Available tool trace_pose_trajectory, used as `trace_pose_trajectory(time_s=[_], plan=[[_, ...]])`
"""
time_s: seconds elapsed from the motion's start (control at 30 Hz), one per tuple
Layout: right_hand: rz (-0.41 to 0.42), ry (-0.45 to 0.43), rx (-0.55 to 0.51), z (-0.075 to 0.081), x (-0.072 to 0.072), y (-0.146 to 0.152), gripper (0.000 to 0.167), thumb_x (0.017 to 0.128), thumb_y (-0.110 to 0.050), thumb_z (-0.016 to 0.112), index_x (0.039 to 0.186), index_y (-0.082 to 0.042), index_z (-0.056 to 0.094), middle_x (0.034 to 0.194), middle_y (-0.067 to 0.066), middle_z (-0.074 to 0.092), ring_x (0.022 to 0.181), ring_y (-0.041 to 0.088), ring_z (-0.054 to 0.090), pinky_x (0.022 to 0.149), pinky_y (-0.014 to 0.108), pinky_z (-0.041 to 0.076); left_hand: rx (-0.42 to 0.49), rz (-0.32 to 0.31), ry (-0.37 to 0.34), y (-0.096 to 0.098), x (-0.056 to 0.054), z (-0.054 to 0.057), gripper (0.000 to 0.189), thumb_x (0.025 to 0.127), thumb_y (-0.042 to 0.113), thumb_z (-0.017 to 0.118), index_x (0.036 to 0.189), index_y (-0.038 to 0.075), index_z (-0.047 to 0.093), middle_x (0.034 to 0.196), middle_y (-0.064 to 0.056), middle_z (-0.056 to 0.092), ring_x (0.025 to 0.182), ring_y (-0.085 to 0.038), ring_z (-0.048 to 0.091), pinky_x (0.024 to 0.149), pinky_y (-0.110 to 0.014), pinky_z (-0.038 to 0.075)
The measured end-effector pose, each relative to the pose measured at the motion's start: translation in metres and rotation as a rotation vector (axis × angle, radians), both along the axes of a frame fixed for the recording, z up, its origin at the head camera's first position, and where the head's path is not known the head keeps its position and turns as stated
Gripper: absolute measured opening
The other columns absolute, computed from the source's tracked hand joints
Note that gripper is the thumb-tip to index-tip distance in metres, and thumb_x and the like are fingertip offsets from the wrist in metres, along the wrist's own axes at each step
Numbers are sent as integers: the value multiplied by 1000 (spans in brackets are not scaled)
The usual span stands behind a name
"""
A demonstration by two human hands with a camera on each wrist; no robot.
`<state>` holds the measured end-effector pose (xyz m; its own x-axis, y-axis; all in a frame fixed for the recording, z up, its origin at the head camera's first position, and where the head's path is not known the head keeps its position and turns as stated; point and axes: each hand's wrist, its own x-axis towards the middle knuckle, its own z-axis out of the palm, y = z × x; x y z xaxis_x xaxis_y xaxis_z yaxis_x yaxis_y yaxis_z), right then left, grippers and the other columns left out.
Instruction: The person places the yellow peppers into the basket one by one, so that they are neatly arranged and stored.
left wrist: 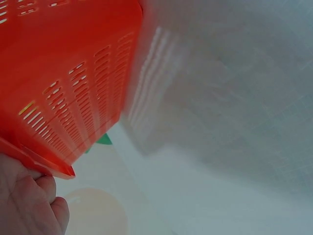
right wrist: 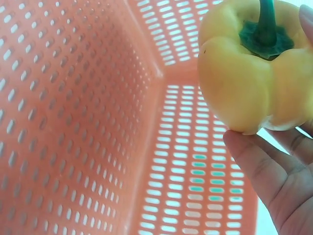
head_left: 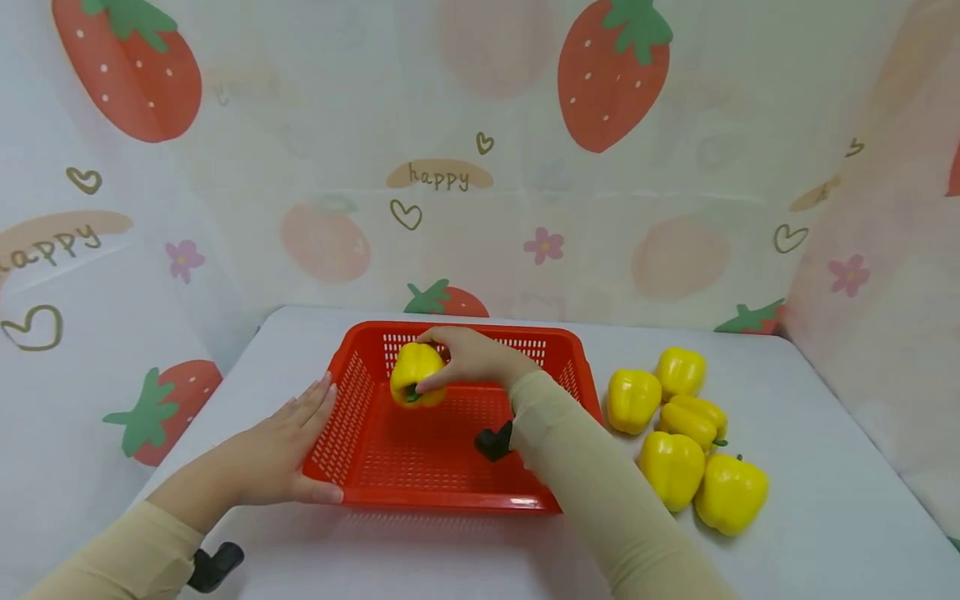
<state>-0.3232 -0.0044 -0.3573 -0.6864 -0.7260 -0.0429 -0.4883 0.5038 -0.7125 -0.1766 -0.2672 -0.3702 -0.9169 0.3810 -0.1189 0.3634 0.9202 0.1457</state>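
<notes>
My right hand point(head_left: 480, 357) grips a yellow bell pepper point(head_left: 414, 365) over the back left of a red plastic basket point(head_left: 457, 502). In the right wrist view, the pepper's green stem point(right wrist: 266, 29) points up, and fingertips point(right wrist: 239, 144) press its side above the slotted basket wall. My left hand point(head_left: 273, 454) rests along the basket's left rim, fingers extended toward the back and thumb near the front left corner. The left wrist view has this hand point(left wrist: 29, 200) against the rim from outside. No other pepper shows inside the basket, though my right forearm hides its right part.
Several yellow bell peppers point(head_left: 672, 468) lie grouped on the white table point(head_left: 810, 450), right of the basket. A cloth point(head_left: 525, 192) printed with strawberries hangs behind and at both sides. Black wrist-worn pieces point(head_left: 216, 567) stick out from both sleeves.
</notes>
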Motion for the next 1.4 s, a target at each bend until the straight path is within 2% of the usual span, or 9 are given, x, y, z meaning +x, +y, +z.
trace_pose_trajectory(time_s=[0.13, 0.37, 0.53, 0.97, 1.4], plan=[[10, -1, 9, -3, -3, -7, 66, 69, -47, 76, 124, -21, 50, 108, -9, 54, 98, 12, 50, 82, 24, 46, -1, 4, -7, 1, 0, 1, 126, 58, 80, 55, 146, 1, 10, 152, -17, 8, 138, -34, 11, 106, -55, 20], [37, -51, 18, -11, -4, -19, 67, 70, -45, 75, 127, -21, 48, 109, -9, 53, 100, 12, 49, 86, 26, 45, -1, 19, -22, 0, -1, -1, 127, 57, 79, 58, 146, 3, 9, 152, -15, 8, 138, -33, 10, 106, -54, 21], [54, -78, 16, -19, -5, -24, 61, 70, -43, 77, 121, -22, 50, 105, -7, 54, 95, 13, 51, 82, 26, 46, -4, 23, -32, 1, -1, -1, 127, 57, 79, 58, 146, 3, 9, 152, -15, 7, 138, -34, 11, 106, -54, 21], [74, -44, 97, -34, -4, -33, 59, 75, -39, 74, 122, -15, 47, 106, -5, 52, 96, 11, 49, 86, 23, 43, -14, 8, -24, 1, 1, 2, 125, 59, 77, 59, 146, 2, 9, 152, -16, 7, 138, -35, 11, 106, -54, 21], [56, -16, 183, -44, -4, -39, 68, 75, -40, 73, 130, -14, 43, 111, -2, 47, 101, 13, 44, 88, 24, 41, -7, 16, -41, 2, 3, 5, 125, 59, 77, 59, 146, 2, 9, 152, -17, 7, 137, -36, 12, 105, -55, 22]])
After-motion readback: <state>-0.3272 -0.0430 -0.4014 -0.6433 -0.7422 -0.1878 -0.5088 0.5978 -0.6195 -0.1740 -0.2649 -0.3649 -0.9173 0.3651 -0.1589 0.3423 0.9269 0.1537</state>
